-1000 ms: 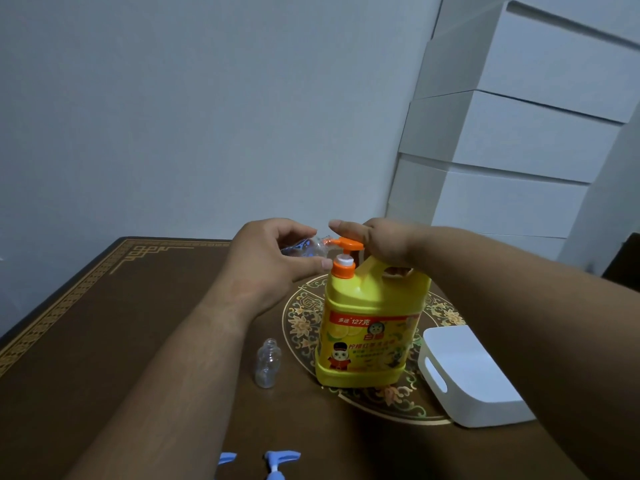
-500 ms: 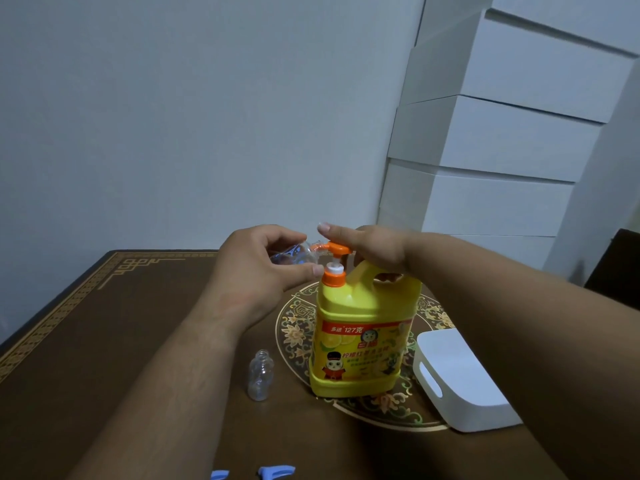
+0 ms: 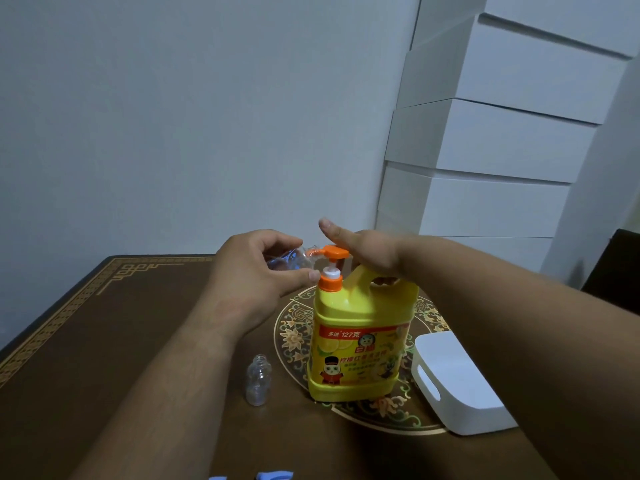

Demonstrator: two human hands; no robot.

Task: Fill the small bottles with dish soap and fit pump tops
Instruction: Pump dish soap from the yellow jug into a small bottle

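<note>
While I watch from the head view: both hands are up at the pump of the big jug.
Left hand [image 3: 252, 271]: I see its fingers and thumb curled round a small clear bottle [image 3: 291, 260], held tilted with its mouth at the tip of the spout.
Right hand [image 3: 367, 251]: it lies flat, fingers straight, palm resting on the orange pump head [image 3: 334, 252]; the thumb points up and away.
Dish soap jug [image 3: 360, 334]: yellow, upright on the round ornament of the brown table [image 3: 104, 341], its pump stem raised above the orange collar.
Second small bottle [image 3: 258, 380]: clear, uncapped, standing upright just left of the jug; I cannot tell whether it holds any soap.
Pump tops [image 3: 273, 475]: two pale blue pieces at the near edge, mostly cut off by the frame.
White bin [image 3: 457, 382]: on the table just right of the jug, partly behind my right forearm.
White boxes [image 3: 485, 161]: stacked against the wall at the far right.
</note>
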